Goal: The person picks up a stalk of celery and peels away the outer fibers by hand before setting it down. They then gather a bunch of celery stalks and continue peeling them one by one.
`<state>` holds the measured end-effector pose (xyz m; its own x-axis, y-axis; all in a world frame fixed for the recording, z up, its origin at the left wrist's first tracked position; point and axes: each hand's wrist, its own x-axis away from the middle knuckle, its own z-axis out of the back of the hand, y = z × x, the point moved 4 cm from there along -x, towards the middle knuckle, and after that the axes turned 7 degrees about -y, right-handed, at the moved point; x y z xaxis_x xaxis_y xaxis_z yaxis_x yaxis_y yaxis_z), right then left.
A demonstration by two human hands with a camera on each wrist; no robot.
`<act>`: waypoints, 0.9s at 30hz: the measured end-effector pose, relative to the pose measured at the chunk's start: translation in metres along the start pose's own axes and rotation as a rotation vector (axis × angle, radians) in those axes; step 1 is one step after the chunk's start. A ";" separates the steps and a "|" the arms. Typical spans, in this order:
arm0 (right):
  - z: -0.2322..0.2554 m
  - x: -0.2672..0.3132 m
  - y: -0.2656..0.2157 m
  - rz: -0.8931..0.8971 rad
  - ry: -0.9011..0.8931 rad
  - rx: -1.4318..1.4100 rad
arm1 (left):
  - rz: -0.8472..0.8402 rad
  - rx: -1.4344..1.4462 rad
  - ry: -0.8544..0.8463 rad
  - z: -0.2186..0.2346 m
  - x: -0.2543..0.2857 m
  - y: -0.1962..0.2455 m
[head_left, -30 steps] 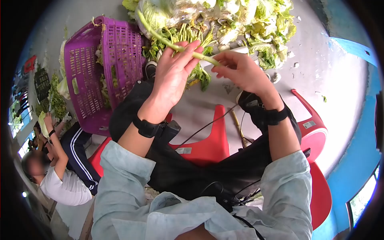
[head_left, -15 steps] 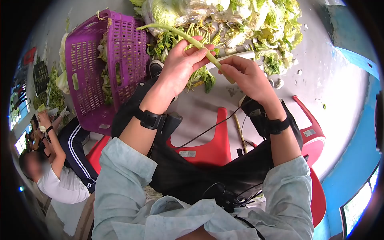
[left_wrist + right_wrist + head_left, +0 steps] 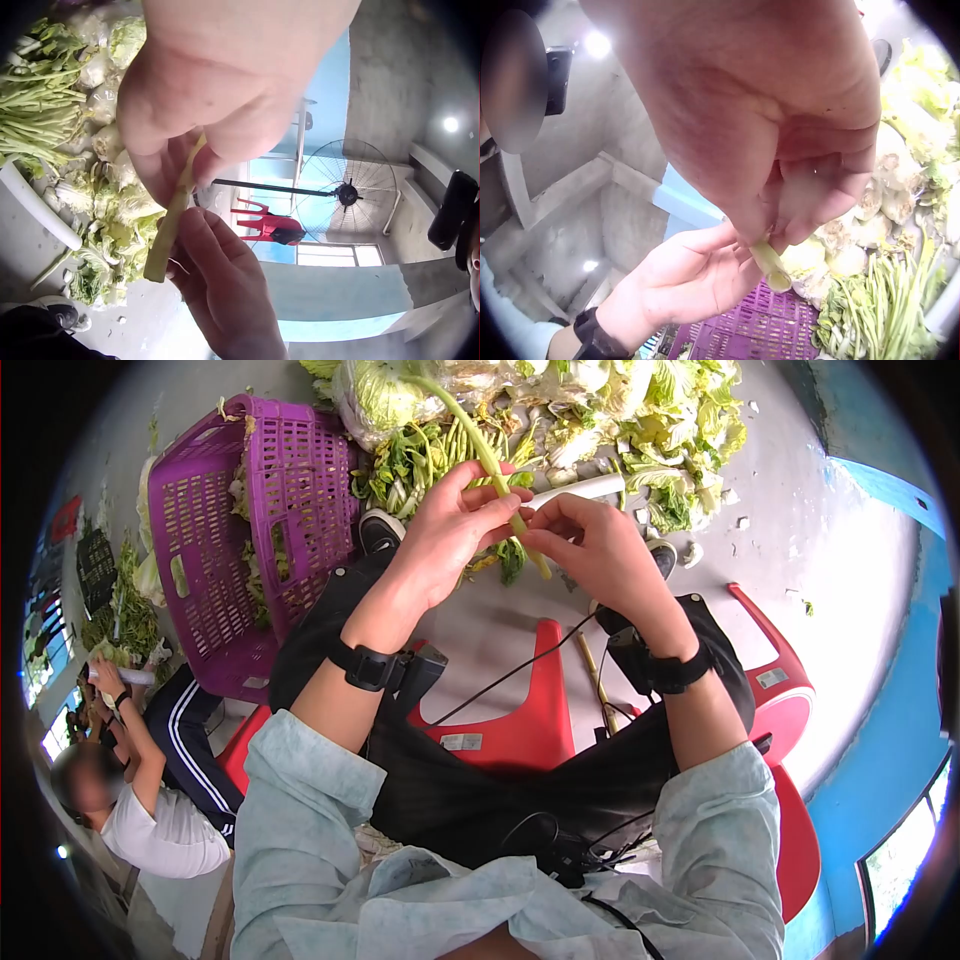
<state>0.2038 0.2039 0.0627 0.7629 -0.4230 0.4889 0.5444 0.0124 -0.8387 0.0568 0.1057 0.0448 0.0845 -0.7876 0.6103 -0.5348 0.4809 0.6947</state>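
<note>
Green stalk (image 3: 483, 445): held up in the air to the right of the purple crate (image 3: 305, 420), not touching it, tilted, thin end pointing away from you. Your left hand (image 3: 440, 535) is clamped round its middle, thumb against fingers. Your right hand (image 3: 615, 555), farther right of the crate, pinches it near the thick end, thumb and fingertips together on it. Likely reason: left steadies the length, right gets control close to the end; holding it up probably keeps it clear of the pile and easy to see.

Outward: leafy greens (image 3: 430, 460) just right of the crate, wrapped cabbage (image 3: 385, 400) at its far right, loose leaves (image 3: 690, 450) well off to the right. Long white thing (image 3: 590, 490) on the floor between the crate and those leaves. Red stool (image 3: 530, 720) right of the crate, nearer you.

Right wrist view gives the cut end (image 3: 780, 282) face-on, a pale ring that looks hollow; head view can't show that. Left wrist view adds a standing fan (image 3: 347, 193), missing from the others; can't place it against the crate. Only the head view gets the stalk's thin tip.
</note>
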 end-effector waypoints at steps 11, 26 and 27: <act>-0.001 0.000 0.002 0.026 -0.030 0.069 | -0.039 0.002 0.054 -0.001 -0.002 -0.005; 0.016 -0.003 0.007 0.156 0.205 0.120 | -0.153 0.028 0.072 0.010 -0.002 0.010; 0.017 -0.003 0.006 0.191 0.239 0.167 | -0.138 0.009 0.054 0.010 -0.003 0.009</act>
<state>0.2109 0.2211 0.0599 0.7642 -0.5985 0.2403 0.4642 0.2518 -0.8492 0.0430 0.1082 0.0456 0.2024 -0.8242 0.5290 -0.5229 0.3657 0.7699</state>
